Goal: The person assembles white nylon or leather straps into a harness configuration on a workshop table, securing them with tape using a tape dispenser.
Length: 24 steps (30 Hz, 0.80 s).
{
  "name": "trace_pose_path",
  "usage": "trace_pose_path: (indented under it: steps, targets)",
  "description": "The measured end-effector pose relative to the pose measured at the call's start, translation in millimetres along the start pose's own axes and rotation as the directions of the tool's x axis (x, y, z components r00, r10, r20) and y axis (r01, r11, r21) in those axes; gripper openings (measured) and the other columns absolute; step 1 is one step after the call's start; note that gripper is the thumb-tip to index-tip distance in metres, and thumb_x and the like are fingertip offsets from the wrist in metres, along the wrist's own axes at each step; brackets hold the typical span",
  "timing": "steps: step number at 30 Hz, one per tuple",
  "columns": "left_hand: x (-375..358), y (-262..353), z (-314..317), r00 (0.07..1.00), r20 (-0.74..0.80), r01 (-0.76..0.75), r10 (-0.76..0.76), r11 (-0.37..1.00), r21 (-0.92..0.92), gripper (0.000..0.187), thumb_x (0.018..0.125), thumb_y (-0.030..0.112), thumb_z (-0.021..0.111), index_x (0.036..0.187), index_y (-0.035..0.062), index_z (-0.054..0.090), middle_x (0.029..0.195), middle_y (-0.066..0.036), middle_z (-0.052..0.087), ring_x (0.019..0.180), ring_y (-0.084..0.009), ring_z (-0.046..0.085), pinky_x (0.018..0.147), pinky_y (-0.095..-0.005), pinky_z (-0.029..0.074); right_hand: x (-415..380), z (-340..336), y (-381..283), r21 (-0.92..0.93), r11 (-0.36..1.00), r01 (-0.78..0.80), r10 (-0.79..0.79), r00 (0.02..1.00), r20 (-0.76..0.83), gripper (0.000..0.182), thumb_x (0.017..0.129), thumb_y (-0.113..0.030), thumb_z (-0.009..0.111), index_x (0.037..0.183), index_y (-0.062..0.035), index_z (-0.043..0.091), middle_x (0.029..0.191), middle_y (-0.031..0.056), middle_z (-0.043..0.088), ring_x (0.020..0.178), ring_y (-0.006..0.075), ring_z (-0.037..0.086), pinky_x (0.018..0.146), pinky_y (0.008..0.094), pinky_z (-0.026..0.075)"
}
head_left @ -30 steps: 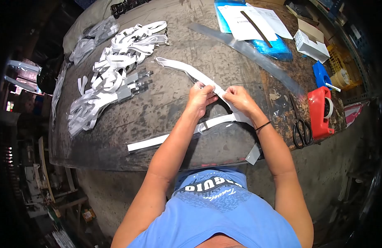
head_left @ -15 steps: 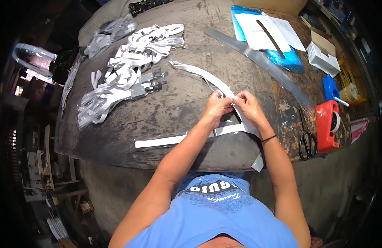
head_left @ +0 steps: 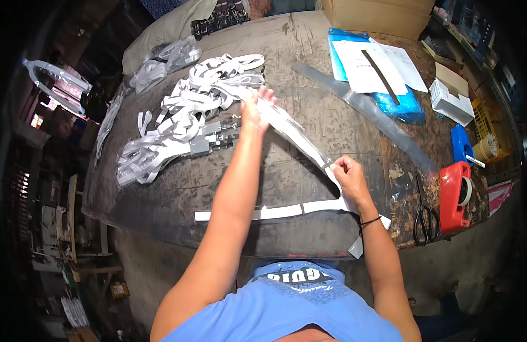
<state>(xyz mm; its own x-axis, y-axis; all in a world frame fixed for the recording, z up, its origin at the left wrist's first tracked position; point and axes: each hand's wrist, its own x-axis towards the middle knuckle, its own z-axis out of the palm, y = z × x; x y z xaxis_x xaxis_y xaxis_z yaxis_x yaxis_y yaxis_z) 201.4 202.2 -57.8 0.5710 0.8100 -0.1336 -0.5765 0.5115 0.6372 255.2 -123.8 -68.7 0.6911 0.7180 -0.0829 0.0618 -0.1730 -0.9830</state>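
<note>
A long white strap point(head_left: 295, 134) runs diagonally over the dark worktable, its surface shiny as if in clear film. At its far end is my left hand point(head_left: 255, 112), palm against the strap with fingers stretched out and slightly blurred. My right hand point(head_left: 349, 176) is closed in a pinch on the same strap, nearer my body. Below my right hand, the white band bends and another length point(head_left: 283, 211) lies across the table's front, passing behind my left forearm. A grey end piece point(head_left: 356, 247) hangs at the table edge under my right wrist.
Left of my left hand lies a heap of white straps point(head_left: 183, 108) with black buckles. A clear plastic strip point(head_left: 366, 111), papers point(head_left: 369, 65) on blue packets, and a white box point(head_left: 453, 100) lie right. Scissors point(head_left: 426, 222) and a red tape dispenser point(head_left: 455, 196) sit at the right edge.
My left hand has moved away from my right, up and left along the strap, and its fingers have spread. My right hand has shifted slightly down and right, still pinching. The camera view has tilted.
</note>
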Motion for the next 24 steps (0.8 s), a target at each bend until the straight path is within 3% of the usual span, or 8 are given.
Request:
trace_pose_path:
  steps: [7, 8, 10, 12, 16, 18, 21, 24]
  targets:
    - [80.4, 75.1, 27.8, 0.992, 0.048, -0.124, 0.114, 0.914, 0.385, 0.07, 0.093, 0.012, 0.058, 0.147, 0.0065, 0.014, 0.123, -0.023, 0.056, 0.091, -0.0331, 0.066, 0.07, -0.0446, 0.058, -0.3, 4.5, 2.8, -0.099, 0.995, 0.033, -0.04, 0.997, -0.072, 0.016, 0.086, -0.017, 0.064, 0.089, -0.0007, 0.063, 0.068, 0.0065, 0.06, 0.063, 0.013, 0.054, 0.06, 0.0296, 0.044]
    - [81.6, 83.5, 37.8, 0.986, 0.089, -0.169, 0.144, 0.833, 0.526, 0.081, 0.092, 0.018, 0.063, 0.151, 0.0049, 0.009, 0.129, -0.026, 0.054, 0.101, -0.0363, 0.065, 0.079, -0.0481, 0.057, -0.6, 5.8, 1.4, -0.145, 0.989, 0.024, -0.038, 0.995, -0.097, 0.016, 0.086, -0.017, 0.064, 0.09, -0.0012, 0.063, 0.069, 0.0103, 0.062, 0.062, 0.0173, 0.057, 0.061, 0.0313, 0.046]
    - [90.6, 86.5, 35.1, 0.891, 0.038, -0.111, 0.453, 0.135, 0.985, 0.101, 0.085, 0.031, 0.071, 0.153, 0.0016, 0.003, 0.144, -0.034, 0.037, 0.128, -0.0426, 0.048, 0.104, -0.0482, 0.044, 2.5, 7.2, -4.1, -0.192, 0.981, 0.017, -0.036, 0.995, -0.095, 0.016, 0.087, -0.018, 0.062, 0.091, -0.0019, 0.063, 0.073, 0.0152, 0.063, 0.066, 0.0249, 0.061, 0.064, 0.0353, 0.047]
    - [81.2, 82.0, 16.4, 0.881, 0.057, -0.061, 0.469, -0.005, 0.998, 0.11, 0.078, 0.041, 0.075, 0.151, -0.0058, 0.007, 0.152, -0.038, 0.016, 0.144, -0.0436, 0.024, 0.117, -0.0411, 0.026, 3.1, 8.8, -0.3, -0.241, 0.971, 0.006, -0.027, 0.996, -0.081, 0.016, 0.087, -0.018, 0.061, 0.092, -0.0025, 0.063, 0.076, 0.0201, 0.064, 0.07, 0.0326, 0.064, 0.066, 0.0393, 0.049]
    - [35.9, 61.7, -3.3, 0.866, 0.029, 0.031, 0.5, -0.111, 0.993, 0.116, 0.072, 0.046, 0.077, 0.15, -0.0087, 0.01, 0.154, -0.038, 0.007, 0.143, -0.0459, 0.022, 0.117, -0.0441, 0.025, 10.7, 11.8, -1.1, -0.409, 0.91, 0.059, -0.095, 0.993, -0.066, 0.016, 0.087, -0.019, 0.058, 0.093, -0.0042, 0.062, 0.085, 0.0234, 0.066, 0.084, 0.0432, 0.063, 0.072, 0.0496, 0.049]
    - [14.0, 36.5, -15.5, 0.825, 0.244, -0.08, 0.51, -0.323, 0.943, 0.098, 0.076, 0.04, 0.076, 0.148, -0.0028, 0.026, 0.152, -0.038, 0.016, 0.141, -0.048, 0.026, 0.115, -0.0485, 0.026, 8.5, 12.7, -2.9, -0.441, 0.896, 0.053, -0.086, 0.995, -0.055, 0.016, 0.088, -0.019, 0.058, 0.094, -0.0049, 0.062, 0.086, 0.0235, 0.066, 0.085, 0.0446, 0.062, 0.073, 0.0518, 0.048]
    - [-26.0, -4.5, -22.2, 0.665, 0.747, -0.707, 0.022, -0.305, 0.638, 0.056, 0.086, 0.028, 0.069, 0.134, 0.0063, 0.052, 0.148, -0.029, 0.035, 0.141, -0.0442, 0.029, 0.113, -0.0525, 0.028, 11.0, 14.9, -4.7, -0.507, 0.858, 0.087, -0.14, 0.988, -0.068, 0.017, 0.086, -0.019, 0.06, 0.089, -0.0025, 0.062, 0.078, 0.0215, 0.065, 0.08, 0.0408, 0.064, 0.069, 0.0471, 0.049]
    - [-91.5, -38.4, 7.2, 0.512, 0.772, -0.859, -0.377, -0.215, 0.465, 0.031, 0.09, 0.022, 0.064, 0.12, 0.0164, 0.064, 0.149, -0.013, 0.043, 0.142, -0.0383, 0.03, 0.111, -0.0572, 0.027, 6.0, 5.8, -6.1, -0.528, 0.848, 0.028, -0.058, 0.998, -0.04, 0.017, 0.088, -0.022, 0.061, 0.093, -0.0066, 0.063, 0.085, 0.0212, 0.067, 0.084, 0.0438, 0.063, 0.073, 0.0518, 0.048]
